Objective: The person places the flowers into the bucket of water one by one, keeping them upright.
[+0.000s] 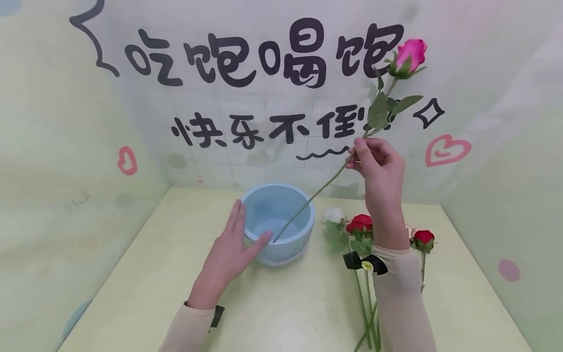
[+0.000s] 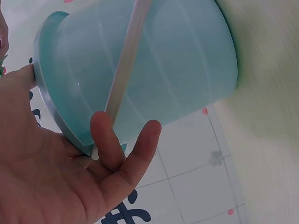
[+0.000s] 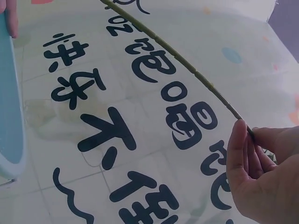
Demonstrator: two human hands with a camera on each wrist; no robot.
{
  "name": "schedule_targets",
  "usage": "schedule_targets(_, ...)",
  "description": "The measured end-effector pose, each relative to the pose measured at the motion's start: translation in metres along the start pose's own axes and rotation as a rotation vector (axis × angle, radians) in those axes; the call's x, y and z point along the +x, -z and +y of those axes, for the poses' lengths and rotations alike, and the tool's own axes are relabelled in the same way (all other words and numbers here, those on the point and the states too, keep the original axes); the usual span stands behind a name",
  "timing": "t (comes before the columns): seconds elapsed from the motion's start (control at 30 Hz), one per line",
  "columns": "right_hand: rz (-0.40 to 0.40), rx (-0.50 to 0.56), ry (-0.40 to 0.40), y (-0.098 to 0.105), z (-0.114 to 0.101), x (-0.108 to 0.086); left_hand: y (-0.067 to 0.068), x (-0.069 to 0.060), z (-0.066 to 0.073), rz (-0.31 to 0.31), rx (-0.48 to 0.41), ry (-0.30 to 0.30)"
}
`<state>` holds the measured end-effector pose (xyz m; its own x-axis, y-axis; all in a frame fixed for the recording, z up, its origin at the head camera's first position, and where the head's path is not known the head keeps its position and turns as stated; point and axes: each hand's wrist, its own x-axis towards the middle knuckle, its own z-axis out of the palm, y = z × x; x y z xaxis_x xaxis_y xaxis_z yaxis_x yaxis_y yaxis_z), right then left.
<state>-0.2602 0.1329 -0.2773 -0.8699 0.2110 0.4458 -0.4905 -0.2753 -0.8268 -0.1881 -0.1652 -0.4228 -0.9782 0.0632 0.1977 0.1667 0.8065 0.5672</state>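
Note:
A pale blue bucket [image 1: 281,252] stands upright on the table. My left hand [image 1: 228,254] rests at its left rim with fingers fairly straight and thumb at the near rim; in the left wrist view, the fingertips of my left hand [image 2: 70,172] touch the bucket's white handle [image 2: 125,60]. High on the right, my right hand [image 1: 382,171] pinches the green stem of a pink rose [image 1: 411,56] just below its leaves. The stem slants down left across the bucket, its lower end over the near rim by my left thumb. In the right wrist view, my right hand [image 3: 261,172] pinches the stem [image 3: 175,53].
Right of the bucket lie a white flower [image 1: 335,215], a red rose [image 1: 360,223] and another red rose [image 1: 424,238], partly under my right forearm. Their stems point toward the table's front. Behind the table [image 1: 145,274] rises a wall sheet with black lettering [image 1: 220,58].

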Motion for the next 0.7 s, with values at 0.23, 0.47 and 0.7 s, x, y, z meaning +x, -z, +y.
schedule_targets(0.23,0.058,0.067,0.063,-0.005,0.002,0.008,0.000,0.000,0.002,0.006,0.005,0.005)
schedule_targets(0.47,0.073,0.078,0.092,-0.008,0.019,0.013,-0.002,-0.001,0.001,0.013,0.011,0.003)
schedule_targets(0.7,0.083,0.063,0.100,-0.015,0.040,0.015,-0.001,-0.001,0.001,0.017,0.005,-0.001)
